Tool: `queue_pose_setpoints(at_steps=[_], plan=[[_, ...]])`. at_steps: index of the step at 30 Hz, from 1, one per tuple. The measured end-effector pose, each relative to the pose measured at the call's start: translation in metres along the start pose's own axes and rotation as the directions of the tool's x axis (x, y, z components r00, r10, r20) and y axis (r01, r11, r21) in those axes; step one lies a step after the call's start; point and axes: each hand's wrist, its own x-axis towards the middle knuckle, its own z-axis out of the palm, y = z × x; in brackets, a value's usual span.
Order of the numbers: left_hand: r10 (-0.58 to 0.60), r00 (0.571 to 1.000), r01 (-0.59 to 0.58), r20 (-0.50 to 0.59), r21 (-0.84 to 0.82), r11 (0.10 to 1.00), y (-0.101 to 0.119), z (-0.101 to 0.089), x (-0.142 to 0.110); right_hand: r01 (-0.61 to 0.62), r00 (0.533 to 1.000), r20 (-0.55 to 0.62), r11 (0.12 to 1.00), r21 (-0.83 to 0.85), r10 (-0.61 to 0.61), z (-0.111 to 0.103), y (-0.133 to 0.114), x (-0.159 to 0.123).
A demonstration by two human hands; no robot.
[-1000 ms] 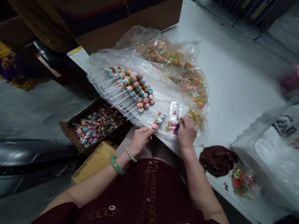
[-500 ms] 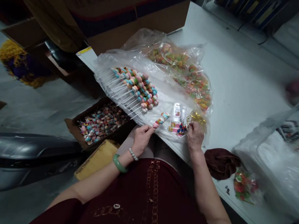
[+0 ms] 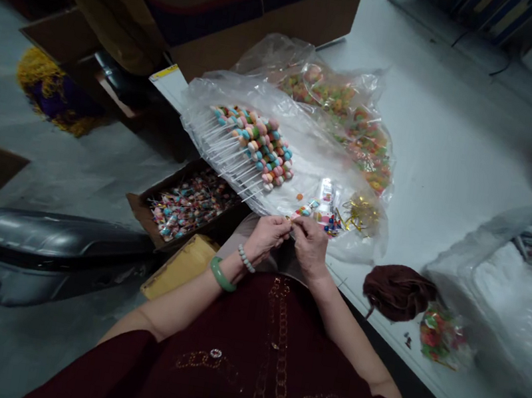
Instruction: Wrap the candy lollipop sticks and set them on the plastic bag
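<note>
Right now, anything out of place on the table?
Two small things. A loose orange bit sits alone on the clear plastic sheet, just beyond the rows of candy skewers. Dark specks lie on the white table beside the small bag of gummy candy, stray on bare surface. Too small to identify either.
</note>
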Motion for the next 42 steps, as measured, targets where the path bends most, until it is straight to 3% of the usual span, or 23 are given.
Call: queue_pose_setpoints(at_steps=[4, 9, 18, 20, 22, 24, 26, 28, 30, 36, 42], plan=[[0.014, 0.996, -0.008, 0.09, -0.065, 0.998, -0.002, -0.01, 0.002, -0.113, 0.993, 0.062, 0.979, 0.169, 0.104, 0.001, 0.005, 0.009], [0.027, 0.991, -0.011, 0.133, -0.117, 0.993, -0.003, -0.016, 0.004, -0.117, 0.993, 0.01, 0.982, 0.15, 0.117, 0.004, 0.002, 0.007], [0.002, 0.997, 0.009, 0.071, -0.16, 0.987, 0.003, -0.014, 0.001, 0.047, 0.998, 0.047, 0.997, -0.068, -0.044, 0.007, 0.001, 0.006], [-0.018, 0.998, 0.029, 0.059, -0.187, 0.982, 0.001, -0.013, 0.001, 0.023, 0.998, 0.066, 0.998, -0.059, -0.019, 0.01, 0.001, 0.005], [-0.035, 0.999, 0.042, 0.036, -0.204, 0.978, -0.002, -0.013, 0.003, -0.086, 0.996, 0.026, 0.996, 0.032, 0.085, 0.014, 0.002, 0.003], [-0.035, 0.999, 0.037, 0.013, -0.212, 0.977, -0.006, -0.013, 0.004, -0.273, 0.96, -0.002, 0.932, 0.237, 0.281, 0.018, 0.002, 0.003], [-0.013, 1.0, 0.015, 0.012, -0.213, 0.977, -0.009, -0.013, 0.004, -0.446, 0.884, 0.09, 0.769, 0.458, 0.459, 0.02, 0.003, 0.004], [0.03, 0.999, -0.024, 0.028, -0.204, 0.979, -0.009, -0.013, 0.003, -0.549, 0.822, 0.247, 0.598, 0.583, 0.514, 0.018, 0.003, 0.006], [0.087, 0.995, -0.077, 0.047, -0.185, 0.98, -0.006, -0.012, 0.001, -0.592, 0.795, 0.348, 0.506, 0.627, 0.497, 0.015, 0.003, 0.009], [0.11, 0.988, -0.084, 0.108, -0.222, 0.971, -0.003, -0.013, 0.0, -0.571, 0.804, 0.37, 0.435, 0.696, 0.465, 0.012, 0.001, 0.012], [0.065, 0.988, -0.027, 0.141, -0.255, 0.967, -0.01, -0.019, 0.003, -0.622, 0.766, 0.414, 0.406, 0.669, 0.492, 0.011, 0.002, 0.01]])
